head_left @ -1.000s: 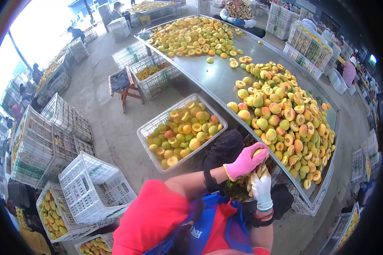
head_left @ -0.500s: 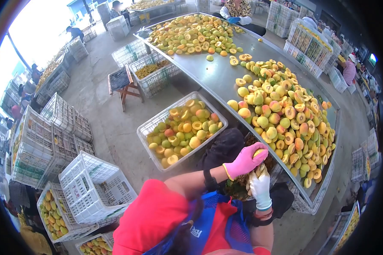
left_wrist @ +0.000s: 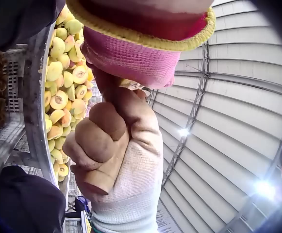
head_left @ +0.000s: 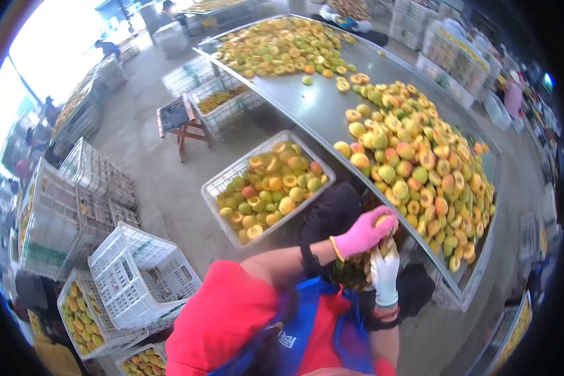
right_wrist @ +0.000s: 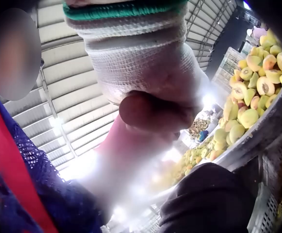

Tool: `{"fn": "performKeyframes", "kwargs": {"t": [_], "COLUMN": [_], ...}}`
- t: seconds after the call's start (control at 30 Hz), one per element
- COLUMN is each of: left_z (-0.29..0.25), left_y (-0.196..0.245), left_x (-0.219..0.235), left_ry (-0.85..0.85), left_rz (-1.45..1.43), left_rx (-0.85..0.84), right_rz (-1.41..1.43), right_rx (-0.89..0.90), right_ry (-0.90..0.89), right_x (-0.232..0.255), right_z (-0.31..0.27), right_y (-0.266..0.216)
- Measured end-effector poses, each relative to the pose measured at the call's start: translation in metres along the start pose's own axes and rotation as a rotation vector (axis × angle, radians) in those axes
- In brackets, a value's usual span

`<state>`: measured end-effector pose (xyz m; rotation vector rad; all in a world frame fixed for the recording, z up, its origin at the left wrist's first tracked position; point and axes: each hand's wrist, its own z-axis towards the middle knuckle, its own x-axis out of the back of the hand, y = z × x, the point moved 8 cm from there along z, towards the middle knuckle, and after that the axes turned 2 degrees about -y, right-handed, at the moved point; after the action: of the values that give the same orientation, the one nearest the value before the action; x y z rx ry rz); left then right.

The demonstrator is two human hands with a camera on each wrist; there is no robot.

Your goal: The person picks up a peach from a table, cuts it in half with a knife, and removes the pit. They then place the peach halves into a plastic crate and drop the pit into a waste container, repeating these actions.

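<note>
My left hand [head_left: 366, 233], in a pink glove, holds a yellow fruit [head_left: 381, 220] by the metal table's near edge. Just below it my right hand [head_left: 384, 271], gloved in white, is closed; in the left wrist view this hand [left_wrist: 126, 155] has bare-looking fingertips curled round a wooden handle [left_wrist: 103, 178]. The handle's round end [right_wrist: 135, 109] shows in the right wrist view, where the pink glove [right_wrist: 126, 145] is blurred behind. Whatever is at the handle's other end is hidden between the hands. Halved and whole fruits [head_left: 420, 169] are heaped on the table [head_left: 307, 106].
A white crate of fruits [head_left: 269, 194] stands on the floor left of the table, near my dark-clothed knee. A small stool [head_left: 180, 119] is beyond it. Stacked crates [head_left: 53, 219] and an empty crate [head_left: 141, 276] are at left. Another person's gloved hands [head_left: 344, 22] are across the table.
The head view has shifted slightly and blurred, and the person across the table shows less. My two hands stay together in nearly the same place, the left still holding fruit.
</note>
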<state>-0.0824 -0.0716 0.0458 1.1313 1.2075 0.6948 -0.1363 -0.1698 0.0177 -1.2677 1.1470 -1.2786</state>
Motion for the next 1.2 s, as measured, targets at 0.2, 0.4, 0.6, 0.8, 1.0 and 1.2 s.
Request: {"fn": "performKeyframes", "kwargs": {"t": [0.2,0.4,0.6,0.8,1.0,1.2], "left_z": [0.004,0.0,-0.001,0.0,0.003,-0.003], "left_y": [0.029,0.038,0.035,0.037,0.054,0.039], "left_x": [-0.005,-0.01,-0.017,-0.018,-0.022,-0.028], "left_ry": [-0.15,-0.163,-0.234,-0.335,-0.35,-0.402], "left_rz": [-0.108,-0.133,-0.129,-0.022,0.351,-0.103], "left_rx": [-0.25,-0.201,-0.259,-0.258,-0.504,-0.209], "right_rz": [-0.757,-0.568,-0.461,-0.708,-0.219,-0.037], "right_rx": [0.562,0.498,0.349,0.523,0.134,-0.102], "right_ry": [0.035,0.147,0.127,0.063,-0.202,-0.158], "right_x": [-0.006,0.001,0.009,0.005,-0.004,0.001], "right_z": [-0.008,-0.018,-0.015,-0.022,-0.01,-0.017], "right_y": [-0.025,-0.074,-0.069,-0.07,-0.041,-0.026]}}
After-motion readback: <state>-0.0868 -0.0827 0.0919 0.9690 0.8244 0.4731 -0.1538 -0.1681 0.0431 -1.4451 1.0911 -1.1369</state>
